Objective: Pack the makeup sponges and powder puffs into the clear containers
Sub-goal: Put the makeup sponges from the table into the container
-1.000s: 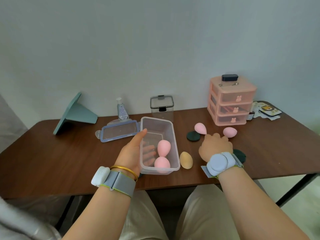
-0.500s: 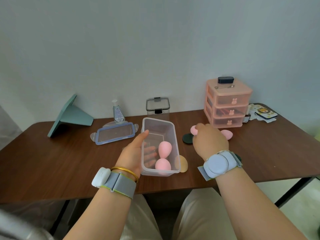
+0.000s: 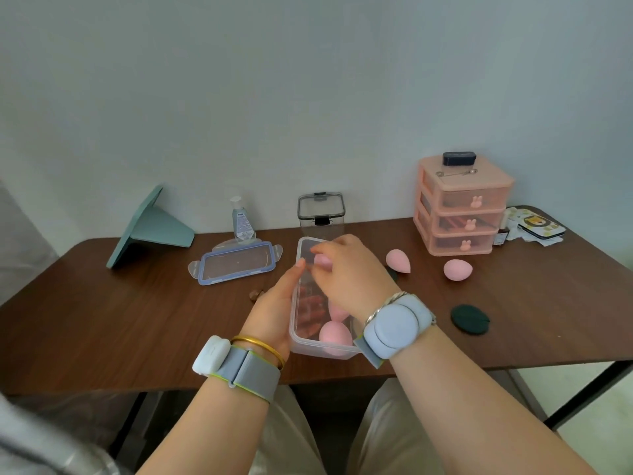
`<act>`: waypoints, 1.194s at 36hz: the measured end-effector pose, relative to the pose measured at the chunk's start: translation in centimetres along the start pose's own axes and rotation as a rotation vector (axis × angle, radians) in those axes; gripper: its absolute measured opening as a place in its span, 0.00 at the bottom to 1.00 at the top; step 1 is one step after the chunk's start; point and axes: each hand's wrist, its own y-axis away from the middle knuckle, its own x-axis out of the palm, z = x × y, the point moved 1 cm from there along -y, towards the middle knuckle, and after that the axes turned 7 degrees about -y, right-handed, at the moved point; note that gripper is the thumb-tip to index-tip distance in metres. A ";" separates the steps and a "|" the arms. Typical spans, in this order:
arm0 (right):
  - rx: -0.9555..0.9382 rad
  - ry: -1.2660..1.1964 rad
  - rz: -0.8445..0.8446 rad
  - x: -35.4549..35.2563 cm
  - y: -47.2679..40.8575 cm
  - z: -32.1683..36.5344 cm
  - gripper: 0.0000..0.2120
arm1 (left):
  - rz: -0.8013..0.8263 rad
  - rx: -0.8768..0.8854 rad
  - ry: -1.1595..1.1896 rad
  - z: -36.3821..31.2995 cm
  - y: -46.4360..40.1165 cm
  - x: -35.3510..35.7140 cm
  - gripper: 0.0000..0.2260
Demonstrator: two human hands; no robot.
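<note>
**Packing under way: two sponges in, one in hand, more still out**

The open clear container sits near the front of the tabletop. Two pink sponges lie in it: one at the near end, another partly hidden behind the right wrist. The right hand is over the far half of the container, its grip closed on a third pink sponge pinched between fingertips, so I judge this one is about to be dropped in. The left hand steadies the container's left wall, its grip wrapped around the side, thumb up by the rim.

Left to pack, as far as shows: two pink sponges on the tabletop to the right, one just beside a dark puff edge, one in front of the pink drawer unit, and a dark green powder puff lying flat, well apart from the container. A second clear container, with its latched lid on, stands at the back.

The blue-rimmed lid lies flat, left of the container, clear of the work. A sanitiser bottle and a teal stand are behind it. Nothing blocks the reach to the loose sponges
</note>
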 end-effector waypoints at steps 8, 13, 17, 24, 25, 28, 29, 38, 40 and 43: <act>-0.069 0.098 -0.058 1.2 0.2 0.2 0.21 | 0.096 -0.001 0.051 0.2 -0.3 -0.3 0.25; -0.052 0.071 -0.051 1.3 0.1 0.0 0.17 | 0.093 -0.016 0.029 0.2 0.2 0.1 0.20; -0.070 0.084 0.001 1.3 0.1 -0.5 0.23 | 0.073 -0.042 0.043 0.3 -0.1 -0.3 0.23; -0.066 0.007 -0.097 -0.5 -0.2 -1.1 0.22 | 0.110 0.001 0.125 -0.1 -0.4 -0.5 0.20; -0.060 -0.002 -0.136 -1.0 -0.4 -1.4 0.20 | 0.101 0.003 0.131 -0.1 -0.4 -0.5 0.20; -0.034 0.019 -0.235 -2.2 -1.0 -2.8 0.16 | 0.095 -0.017 0.178 -0.2 -0.8 -0.7 0.21; -0.013 0.034 -0.258 -2.6 -1.2 -3.4 0.15 | 0.092 -0.025 0.179 -0.1 -1.0 -0.8 0.22; 0.419 0.305 -0.067 -3.2 -1.9 -11.4 0.16 | 0.050 -0.069 0.095 -0.4 -2.0 -0.7 0.20; 0.453 0.366 -0.027 -3.0 -1.7 -12.4 0.16 | 0.063 -0.087 0.095 -0.5 -2.0 -0.6 0.21; 0.473 0.428 0.009 -2.6 -1.7 -13.3 0.14 | 0.082 -0.093 0.101 -0.6 -2.0 -0.4 0.20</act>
